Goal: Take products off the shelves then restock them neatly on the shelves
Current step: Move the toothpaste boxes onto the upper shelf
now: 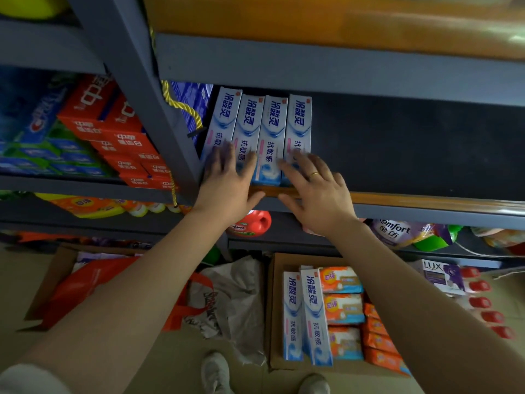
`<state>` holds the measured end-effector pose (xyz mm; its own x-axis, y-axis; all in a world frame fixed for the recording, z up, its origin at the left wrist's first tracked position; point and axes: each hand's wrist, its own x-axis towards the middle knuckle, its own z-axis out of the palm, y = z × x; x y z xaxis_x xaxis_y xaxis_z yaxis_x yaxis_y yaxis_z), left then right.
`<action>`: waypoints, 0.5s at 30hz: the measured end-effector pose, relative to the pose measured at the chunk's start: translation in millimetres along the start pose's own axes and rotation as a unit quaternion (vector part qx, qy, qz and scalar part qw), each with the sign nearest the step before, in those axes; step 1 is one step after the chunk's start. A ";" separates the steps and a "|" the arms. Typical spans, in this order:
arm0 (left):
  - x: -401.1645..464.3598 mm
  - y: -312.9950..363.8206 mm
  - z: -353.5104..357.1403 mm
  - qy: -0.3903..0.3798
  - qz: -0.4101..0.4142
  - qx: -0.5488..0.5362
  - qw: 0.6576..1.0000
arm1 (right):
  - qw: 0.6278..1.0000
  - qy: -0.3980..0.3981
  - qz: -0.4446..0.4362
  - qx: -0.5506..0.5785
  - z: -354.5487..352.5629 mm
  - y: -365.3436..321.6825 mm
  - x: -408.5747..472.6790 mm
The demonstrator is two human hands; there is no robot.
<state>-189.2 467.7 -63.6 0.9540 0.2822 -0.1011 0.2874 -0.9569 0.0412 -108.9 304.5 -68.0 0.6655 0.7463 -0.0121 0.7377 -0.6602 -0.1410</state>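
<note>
Several white-and-blue toothpaste boxes [260,129] lie side by side at the left end of a dark shelf [412,146]. My left hand [230,180] rests flat on the near ends of the left boxes, fingers straight. With a ring on one finger, my right hand [315,189] lies flat on the near end of the rightmost box. Neither hand grips anything. Two more of the same boxes [306,317] stand in a cardboard carton [274,308] on the floor below.
The grey shelf upright [136,81] and a yellow rope [181,106] stand just left of the boxes. Red and blue toothpaste packs [113,132] fill the left bay. Orange soap packs [343,308] share the carton; bags [227,297] and detergent bottles [251,224] lie below.
</note>
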 end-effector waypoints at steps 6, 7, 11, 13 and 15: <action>-21.7 -5.5 8.3 0.033 0.028 0.039 0.998 | 0.999 0.018 -0.040 0.021 4.3 5.0 -7.2; -27.0 -4.8 8.0 0.044 0.037 0.020 0.998 | 0.997 0.048 -0.056 0.038 5.4 5.3 -12.2; -64.2 11.1 28.5 0.124 0.111 -0.083 0.982 | 0.971 0.205 -0.033 0.115 29.0 8.2 -63.4; -89.4 26.5 58.8 0.124 0.140 -0.148 0.971 | 0.967 0.199 0.060 0.148 54.0 15.6 -96.4; -110.8 44.2 96.0 0.065 0.145 -0.207 0.965 | 0.957 0.076 0.171 0.222 86.3 27.4 -124.2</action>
<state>-290.3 387.5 -146.1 0.9943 0.0389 0.0996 -0.0095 -0.8954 0.4451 -181.1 201.1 -155.8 0.8934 0.4492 0.0070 0.3751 -0.7373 -0.5619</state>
